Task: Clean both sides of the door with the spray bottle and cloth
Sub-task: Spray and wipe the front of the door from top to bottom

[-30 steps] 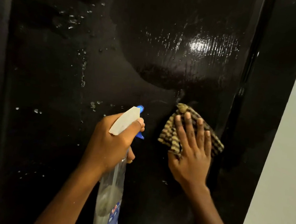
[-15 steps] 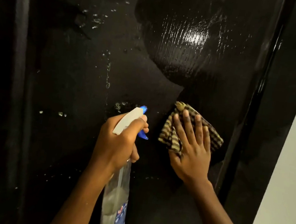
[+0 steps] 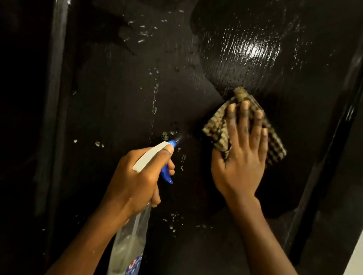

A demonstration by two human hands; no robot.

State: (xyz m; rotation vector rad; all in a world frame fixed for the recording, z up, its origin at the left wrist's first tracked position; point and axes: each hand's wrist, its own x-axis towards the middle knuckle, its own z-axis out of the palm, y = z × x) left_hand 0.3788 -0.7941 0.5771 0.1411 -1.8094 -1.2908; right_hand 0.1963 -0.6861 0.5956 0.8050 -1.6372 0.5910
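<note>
A glossy black door (image 3: 118,87) fills the view, wet with droplets and a shiny wiped patch at the upper right. My left hand (image 3: 138,177) grips the neck of a clear spray bottle (image 3: 128,245) with a white head and blue nozzle, fingers curled on the trigger. A small puff of mist leaves the nozzle toward the door. My right hand (image 3: 240,159) presses a brown checked cloth (image 3: 218,130) flat against the door, fingers straight and spread over it.
The door's right edge and black frame (image 3: 342,135) run down beside a pale wall (image 3: 360,264) at the right. A raised black strip (image 3: 52,74) runs down the left side.
The view has shifted left, so door and hands sit further right. My right hand slid the cloth up a little. Mist now comes from the nozzle.
</note>
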